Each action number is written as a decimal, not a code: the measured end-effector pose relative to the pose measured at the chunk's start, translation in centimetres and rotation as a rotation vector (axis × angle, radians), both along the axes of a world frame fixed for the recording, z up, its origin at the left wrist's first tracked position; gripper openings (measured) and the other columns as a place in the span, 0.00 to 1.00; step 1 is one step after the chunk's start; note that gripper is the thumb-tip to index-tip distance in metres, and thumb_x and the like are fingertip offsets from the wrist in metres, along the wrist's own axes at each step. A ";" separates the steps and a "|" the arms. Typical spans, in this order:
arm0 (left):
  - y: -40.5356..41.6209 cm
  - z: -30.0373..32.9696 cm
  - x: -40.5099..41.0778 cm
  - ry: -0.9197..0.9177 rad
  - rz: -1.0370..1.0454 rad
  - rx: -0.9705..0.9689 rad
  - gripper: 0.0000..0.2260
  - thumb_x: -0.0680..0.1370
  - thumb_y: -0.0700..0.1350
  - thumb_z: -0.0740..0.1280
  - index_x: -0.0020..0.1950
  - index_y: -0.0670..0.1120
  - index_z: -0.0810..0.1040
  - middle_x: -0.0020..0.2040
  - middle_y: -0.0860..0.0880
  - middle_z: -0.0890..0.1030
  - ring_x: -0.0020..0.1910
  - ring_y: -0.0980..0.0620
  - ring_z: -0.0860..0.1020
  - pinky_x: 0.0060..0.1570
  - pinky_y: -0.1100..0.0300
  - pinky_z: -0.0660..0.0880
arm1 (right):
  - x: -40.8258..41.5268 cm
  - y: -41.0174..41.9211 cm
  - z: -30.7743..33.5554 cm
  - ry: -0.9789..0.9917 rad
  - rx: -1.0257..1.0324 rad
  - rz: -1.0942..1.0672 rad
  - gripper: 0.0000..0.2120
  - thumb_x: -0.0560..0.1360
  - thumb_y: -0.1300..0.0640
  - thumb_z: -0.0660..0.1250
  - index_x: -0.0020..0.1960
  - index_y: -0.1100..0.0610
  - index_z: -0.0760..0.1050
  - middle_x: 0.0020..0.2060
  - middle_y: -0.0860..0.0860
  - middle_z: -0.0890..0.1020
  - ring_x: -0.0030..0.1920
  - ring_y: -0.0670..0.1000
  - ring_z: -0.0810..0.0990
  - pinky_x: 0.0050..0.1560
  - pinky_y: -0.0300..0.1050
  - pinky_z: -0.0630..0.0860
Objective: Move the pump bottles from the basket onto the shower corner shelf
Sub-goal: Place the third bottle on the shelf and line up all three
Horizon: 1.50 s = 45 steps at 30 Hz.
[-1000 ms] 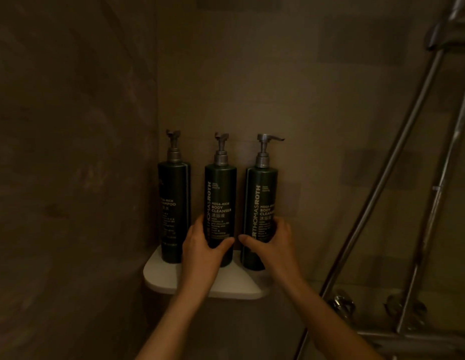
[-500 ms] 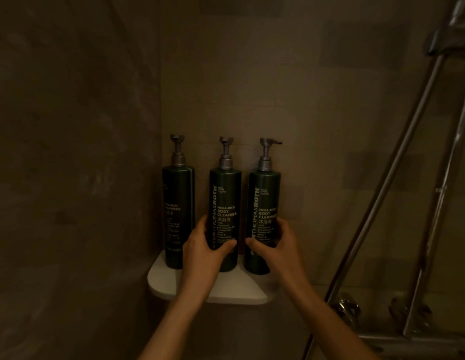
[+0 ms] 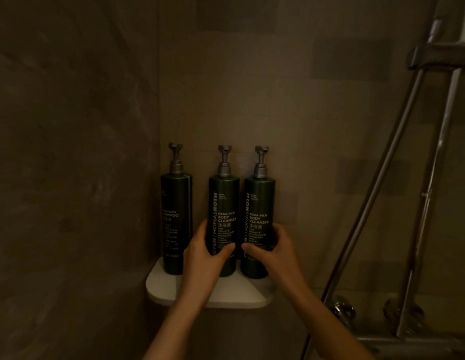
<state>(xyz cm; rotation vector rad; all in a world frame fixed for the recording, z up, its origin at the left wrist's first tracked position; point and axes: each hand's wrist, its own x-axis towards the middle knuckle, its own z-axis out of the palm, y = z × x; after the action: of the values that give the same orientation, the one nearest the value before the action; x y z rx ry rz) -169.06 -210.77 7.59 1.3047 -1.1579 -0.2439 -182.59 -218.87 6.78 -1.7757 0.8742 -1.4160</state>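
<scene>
In the last second I have turned the right bottle [image 3: 258, 224]: its pump spout pointed to the right before, and now it faces me, like the spouts of the other two. The middle bottle [image 3: 223, 222] has stayed in its place under my other hand. So I judge that the moving is done and I am only making the row neat.

All three pump bottles stand upright on the white corner shelf [image 3: 158, 287], the shampoo bottle [image 3: 175, 219] alone on the left near the wall, the two body cleansers just beside each other.

My left hand [image 3: 204, 253] is wrapped around the lower part of the middle bottle, thumb on the front. My right hand [image 3: 274, 252] holds the lower part of the right bottle in the same way. The light is poor, so I cannot say how firmly the fingers press. The basket is not in view.
</scene>
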 end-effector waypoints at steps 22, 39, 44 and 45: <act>0.1 0.3 0.4 0.106 -0.063 -0.008 0.29 0.70 0.39 0.73 0.63 0.60 0.66 0.58 0.55 0.77 0.62 0.52 0.75 0.63 0.49 0.73 | -0.4 0.5 0.1 -0.012 0.004 0.041 0.30 0.65 0.59 0.77 0.62 0.51 0.68 0.54 0.47 0.77 0.52 0.43 0.77 0.46 0.32 0.73; -0.2 0.1 0.1 0.047 0.013 -0.017 0.29 0.69 0.42 0.74 0.67 0.52 0.69 0.62 0.49 0.77 0.62 0.51 0.75 0.62 0.46 0.73 | -0.3 0.6 0.2 0.020 0.002 0.037 0.30 0.66 0.60 0.76 0.65 0.53 0.68 0.57 0.50 0.77 0.56 0.48 0.77 0.52 0.41 0.75; -0.1 0.0 0.0 0.031 0.012 -0.026 0.29 0.70 0.44 0.73 0.68 0.53 0.68 0.63 0.49 0.77 0.62 0.52 0.74 0.62 0.46 0.73 | -0.3 0.4 0.0 0.043 0.013 0.037 0.33 0.66 0.58 0.76 0.67 0.52 0.66 0.61 0.52 0.76 0.57 0.48 0.76 0.52 0.39 0.74; 0.0 0.0 -0.1 0.023 0.011 -0.023 0.29 0.70 0.44 0.73 0.68 0.53 0.68 0.63 0.49 0.77 0.63 0.52 0.74 0.62 0.46 0.73 | -0.3 0.5 0.0 0.041 0.013 0.041 0.33 0.66 0.58 0.76 0.67 0.52 0.66 0.62 0.51 0.76 0.58 0.48 0.76 0.51 0.37 0.74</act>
<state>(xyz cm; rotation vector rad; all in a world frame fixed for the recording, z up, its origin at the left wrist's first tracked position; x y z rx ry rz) -169.13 -210.73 7.61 1.2848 -1.1305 -0.2358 -182.93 -218.34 6.83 -1.8084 0.8607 -1.3494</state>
